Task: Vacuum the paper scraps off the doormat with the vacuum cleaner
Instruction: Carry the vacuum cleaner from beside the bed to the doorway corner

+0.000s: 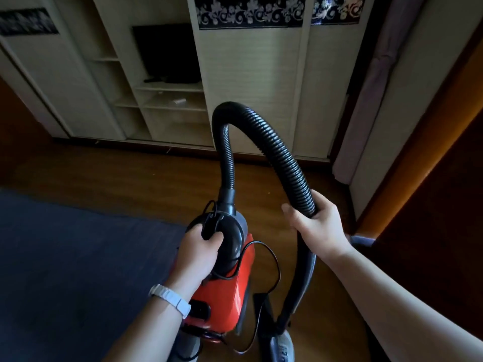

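Observation:
A red vacuum cleaner [230, 286] with a black top hangs in front of me, lifted off the floor. My left hand [200, 254] grips its black carry handle [209, 226]. A ribbed black hose [264, 137] arches up from the body and comes down to my right hand [317, 226], which is closed around it. Below that hand the black wand [300, 288] runs down to a floor nozzle [264, 309]. A thin black power cord [271, 259] loops beside the body. No doormat or paper scraps can be made out.
A dark blue bed surface [73, 257] fills the left. Brown wooden floor [146, 176] lies ahead. A pale wardrobe [251, 87] with open shelves and a dark screen [167, 53] lines the far wall. An orange-brown door [428, 158] stands at right. My shoe [283, 348] is at the bottom.

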Demonstrator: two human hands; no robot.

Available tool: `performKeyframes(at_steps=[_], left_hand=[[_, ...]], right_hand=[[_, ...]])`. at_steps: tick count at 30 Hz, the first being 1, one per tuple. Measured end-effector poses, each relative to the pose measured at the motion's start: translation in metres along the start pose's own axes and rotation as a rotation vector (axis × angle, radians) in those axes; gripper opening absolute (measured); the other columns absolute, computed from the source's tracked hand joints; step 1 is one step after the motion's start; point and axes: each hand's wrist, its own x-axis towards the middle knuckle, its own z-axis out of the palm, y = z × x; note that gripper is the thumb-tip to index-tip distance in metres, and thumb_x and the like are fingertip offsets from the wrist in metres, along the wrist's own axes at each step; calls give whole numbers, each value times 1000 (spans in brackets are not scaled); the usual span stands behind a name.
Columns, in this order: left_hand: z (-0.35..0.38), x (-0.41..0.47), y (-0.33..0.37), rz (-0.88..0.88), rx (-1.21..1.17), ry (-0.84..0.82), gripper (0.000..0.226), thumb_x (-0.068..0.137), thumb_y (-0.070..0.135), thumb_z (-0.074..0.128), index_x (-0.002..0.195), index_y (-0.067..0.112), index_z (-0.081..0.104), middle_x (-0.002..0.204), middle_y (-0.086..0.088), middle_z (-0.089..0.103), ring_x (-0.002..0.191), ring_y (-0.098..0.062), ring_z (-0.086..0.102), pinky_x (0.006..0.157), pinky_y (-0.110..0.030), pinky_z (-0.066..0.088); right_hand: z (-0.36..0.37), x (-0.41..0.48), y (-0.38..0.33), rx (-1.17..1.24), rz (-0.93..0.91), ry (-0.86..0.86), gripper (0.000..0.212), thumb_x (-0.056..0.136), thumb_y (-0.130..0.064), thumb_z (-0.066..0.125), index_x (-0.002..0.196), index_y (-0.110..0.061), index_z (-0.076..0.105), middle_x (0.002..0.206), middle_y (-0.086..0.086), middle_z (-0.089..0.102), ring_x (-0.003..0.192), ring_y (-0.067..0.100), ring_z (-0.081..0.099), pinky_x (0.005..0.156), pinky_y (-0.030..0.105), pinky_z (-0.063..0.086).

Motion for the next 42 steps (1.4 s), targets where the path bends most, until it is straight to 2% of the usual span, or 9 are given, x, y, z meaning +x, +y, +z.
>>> performKeyframes(at_steps=[8,12,15,18,22,27,30,38,42], left_hand=[[37,105,60,-8,22,56,12,88,28,64,81,18,65,61,0,61,54,-19,57,53,-30,45],[46,146,82,-11,-52,86,20,88,38,67,79,20,64,54,10,56,53,-16,54,54,-30,42],[55,180,97,-14,-87,95,24,89,44,66,81,22,65,54,12,54,52,-13,53,52,-27,41],[68,217,103,-10,-78,96,22,90,44,65,82,23,64,59,11,55,53,-12,52,51,-25,40],[83,280,102,-29,-96,64,23,91,42,64,85,20,64,58,6,55,45,-11,51,46,-27,40],[99,377,104,-37,-99,17,22,93,40,62,92,18,66,64,-8,64,50,-22,59,50,-31,46],[102,436,112,-16,-69,-6,20,94,39,61,92,19,65,74,-3,69,60,-16,65,59,-36,54],[93,578,150,22,-56,15,15,94,39,60,90,26,66,84,4,70,77,-11,67,71,-36,57],[91,641,175,53,2,59,18,94,41,60,93,23,65,86,3,68,76,-8,63,66,-29,53]], right_hand=[[-29,138,30,-7,21,-78,35,74,-44,76,78,-15,56,63,7,51,57,20,47,52,45,42],[-27,189,37,-2,7,-110,36,75,-41,76,81,-11,57,65,8,51,58,22,49,51,54,44],[-25,225,42,-17,7,-130,29,74,-43,76,82,-20,61,66,8,53,58,23,49,51,53,45],[-23,268,51,-50,14,-128,18,80,-32,79,84,-24,63,69,11,57,59,23,52,52,55,47],[-10,328,71,-78,-7,-132,17,85,-22,78,83,-33,65,64,-3,57,58,17,54,53,45,48],[12,419,98,-158,12,-97,14,85,-21,78,86,-21,64,63,3,58,55,18,54,51,43,47],[31,476,106,-186,31,-86,15,85,-18,77,82,-22,62,61,4,57,53,15,54,52,35,47],[67,610,112,-198,-1,-109,15,86,-25,77,83,-26,62,65,8,58,56,18,55,54,37,48],[78,680,117,-184,13,-101,16,86,-22,77,84,-20,61,62,4,59,51,8,55,49,20,46]])
